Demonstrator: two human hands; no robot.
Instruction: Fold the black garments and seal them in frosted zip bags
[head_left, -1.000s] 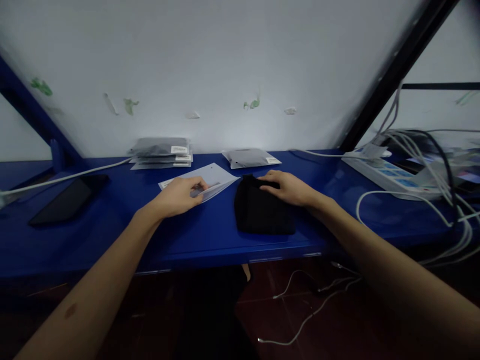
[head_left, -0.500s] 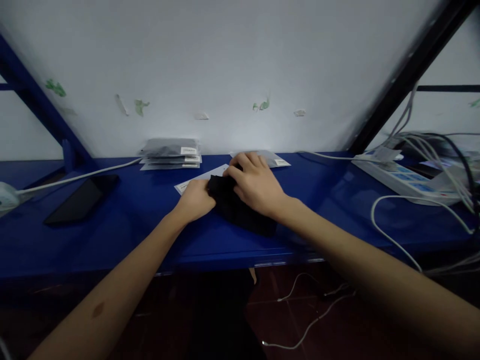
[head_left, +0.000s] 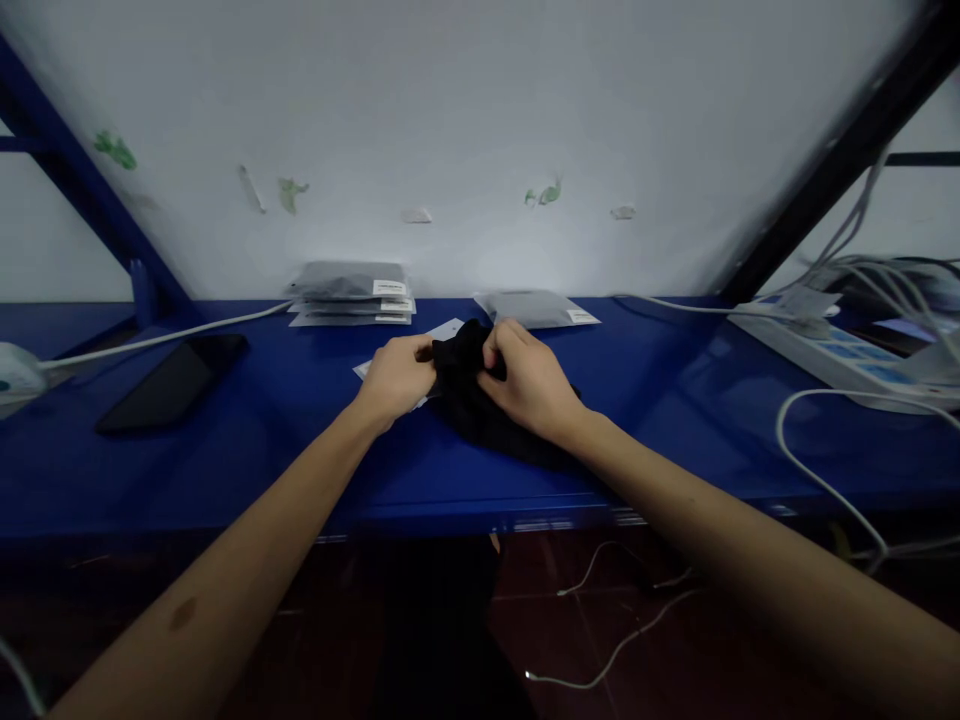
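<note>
A folded black cloth (head_left: 472, 405) lies on the blue shelf (head_left: 300, 450) in the middle. My right hand (head_left: 529, 385) grips its upper edge and lifts it slightly. My left hand (head_left: 397, 375) pinches the cloth's left edge, over a clear plastic bag (head_left: 442, 332) with a white insert that lies flat under both hands and is mostly hidden.
A stack of packed bags (head_left: 349, 295) sits against the white wall at the back, with a single packed bag (head_left: 536, 308) to its right. A black phone (head_left: 172, 380) lies at the left. A white power strip (head_left: 825, 350) with several cables is at the right.
My right hand slid the black cloth leftward onto the clear bag. My left hand shifted from the bag to the cloth's edge, and both hands now bunch the cloth up.
</note>
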